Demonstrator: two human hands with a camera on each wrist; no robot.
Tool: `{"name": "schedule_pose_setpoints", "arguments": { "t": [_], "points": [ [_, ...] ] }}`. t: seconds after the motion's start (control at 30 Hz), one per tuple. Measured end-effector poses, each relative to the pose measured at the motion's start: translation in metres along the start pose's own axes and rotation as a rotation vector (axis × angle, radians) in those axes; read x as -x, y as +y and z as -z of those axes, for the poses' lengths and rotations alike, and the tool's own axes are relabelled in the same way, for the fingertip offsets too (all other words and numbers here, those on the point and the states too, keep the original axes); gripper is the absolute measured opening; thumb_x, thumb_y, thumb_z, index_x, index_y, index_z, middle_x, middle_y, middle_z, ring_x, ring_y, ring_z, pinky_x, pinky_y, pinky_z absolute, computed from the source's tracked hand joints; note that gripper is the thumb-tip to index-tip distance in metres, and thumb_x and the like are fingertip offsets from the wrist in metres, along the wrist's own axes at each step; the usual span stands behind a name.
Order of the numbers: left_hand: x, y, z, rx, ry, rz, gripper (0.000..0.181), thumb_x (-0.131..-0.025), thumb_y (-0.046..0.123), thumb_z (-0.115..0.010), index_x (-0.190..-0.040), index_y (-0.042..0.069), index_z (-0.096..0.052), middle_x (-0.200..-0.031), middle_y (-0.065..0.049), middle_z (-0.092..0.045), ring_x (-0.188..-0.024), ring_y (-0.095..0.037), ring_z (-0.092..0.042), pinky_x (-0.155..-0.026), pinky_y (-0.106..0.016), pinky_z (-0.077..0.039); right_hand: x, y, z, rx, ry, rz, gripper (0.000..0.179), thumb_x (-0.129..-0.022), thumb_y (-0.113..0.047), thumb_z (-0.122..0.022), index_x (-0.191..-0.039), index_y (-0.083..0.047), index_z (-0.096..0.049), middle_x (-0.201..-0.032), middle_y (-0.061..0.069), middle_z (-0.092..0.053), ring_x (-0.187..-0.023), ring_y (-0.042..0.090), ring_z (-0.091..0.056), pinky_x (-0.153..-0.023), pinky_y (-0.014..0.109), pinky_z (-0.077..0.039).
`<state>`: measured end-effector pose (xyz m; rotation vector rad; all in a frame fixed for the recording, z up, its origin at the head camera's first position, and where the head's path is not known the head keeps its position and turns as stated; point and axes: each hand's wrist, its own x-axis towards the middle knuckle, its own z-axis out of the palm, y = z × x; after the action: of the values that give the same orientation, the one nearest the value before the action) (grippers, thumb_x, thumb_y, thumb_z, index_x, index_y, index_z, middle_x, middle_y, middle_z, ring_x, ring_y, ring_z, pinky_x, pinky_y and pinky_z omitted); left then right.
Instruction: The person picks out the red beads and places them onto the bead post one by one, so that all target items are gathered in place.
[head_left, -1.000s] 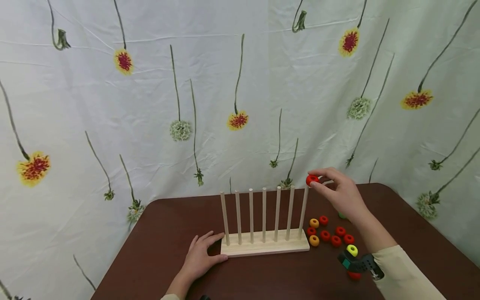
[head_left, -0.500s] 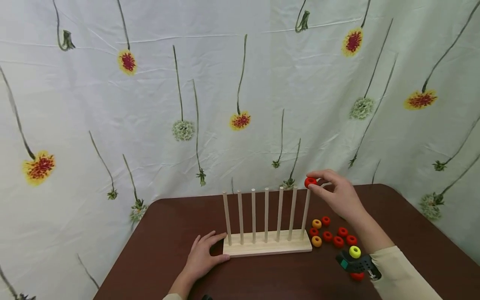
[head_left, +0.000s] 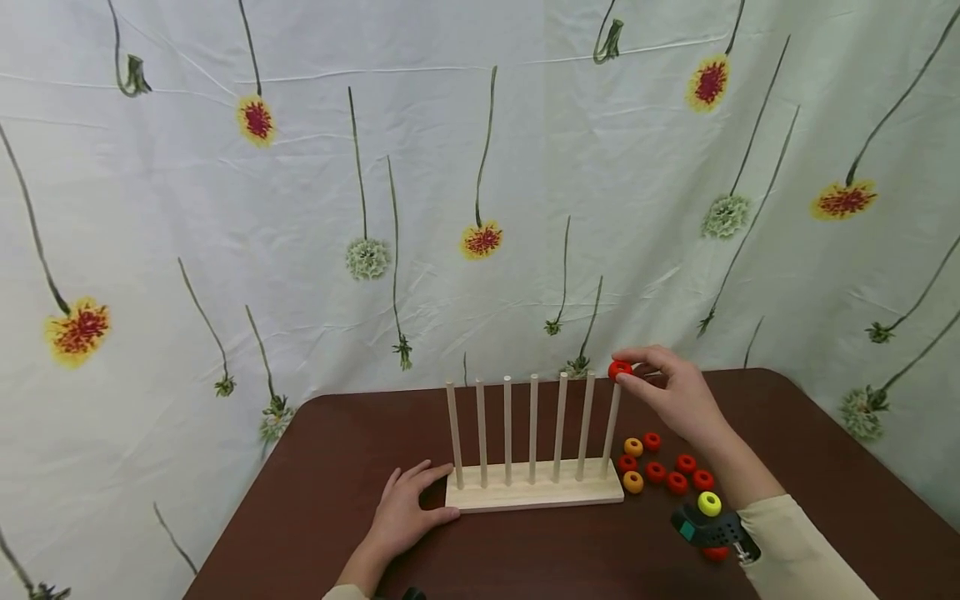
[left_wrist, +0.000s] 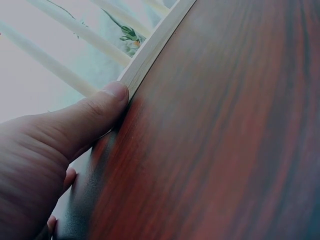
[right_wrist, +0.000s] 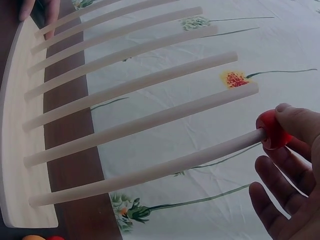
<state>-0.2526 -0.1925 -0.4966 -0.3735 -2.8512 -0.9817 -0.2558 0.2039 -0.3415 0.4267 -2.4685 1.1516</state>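
Note:
A pale wooden peg rack [head_left: 534, 497] with a row of upright pegs stands on the dark table. At its left end my left hand [head_left: 400, 515] holds the base, thumb at the front edge and index finger at the back corner. In the left wrist view the thumb [left_wrist: 95, 112] presses against the base's edge. My right hand [head_left: 681, 402] pinches a red bead [head_left: 619, 368] between thumb and fingers at the top of the rightmost peg [head_left: 612, 425]. In the right wrist view that peg's tip sits inside the red bead [right_wrist: 273, 131]; the remaining fingers are spread below it.
Several loose red beads [head_left: 677, 482] lie on the table right of the rack, with orange beads [head_left: 633, 482] and a yellow bead [head_left: 709, 503] among them. Another red bead [head_left: 716, 553] is partly hidden by the right wrist's camera. A flowered cloth [head_left: 420, 183] hangs behind the table [head_left: 352, 433].
My right hand has moved slightly left and down, bringing the red bead onto the rightmost peg's tip. The left hand stays on the rack. The head view has shifted a little.

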Motion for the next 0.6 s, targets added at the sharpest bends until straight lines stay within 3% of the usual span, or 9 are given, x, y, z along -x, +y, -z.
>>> {"name": "schedule_pose_setpoints", "arguments": {
  "t": [0.27, 0.6],
  "points": [
    [0.0, 0.0, 0.0, -0.001, -0.001, 0.003, 0.065, -0.075, 0.043, -0.086, -0.133, 0.021, -0.066, -0.139, -0.011, -0.062, -0.14, -0.037, -0.047, -0.12, -0.068, -0.016, 0.005, 0.003, -0.003, -0.02, -0.033, -0.055, 0.034, -0.097, -0.035, -0.067, -0.128, -0.02, -0.067, -0.115, 0.003, -0.069, -0.093, 0.02, -0.065, -0.076, 0.028, -0.055],
    [0.0, 0.001, 0.0, -0.003, 0.017, -0.011, 0.065, -0.075, 0.041, -0.086, -0.132, 0.019, -0.067, -0.137, -0.01, -0.064, -0.139, -0.036, -0.048, -0.12, -0.068, -0.018, 0.012, 0.01, -0.013, -0.015, -0.027, -0.065, 0.034, -0.096, -0.029, -0.069, -0.125, -0.013, -0.067, -0.113, 0.008, -0.07, -0.096, 0.023, -0.066, -0.078, 0.031, -0.056]
  ]
}}
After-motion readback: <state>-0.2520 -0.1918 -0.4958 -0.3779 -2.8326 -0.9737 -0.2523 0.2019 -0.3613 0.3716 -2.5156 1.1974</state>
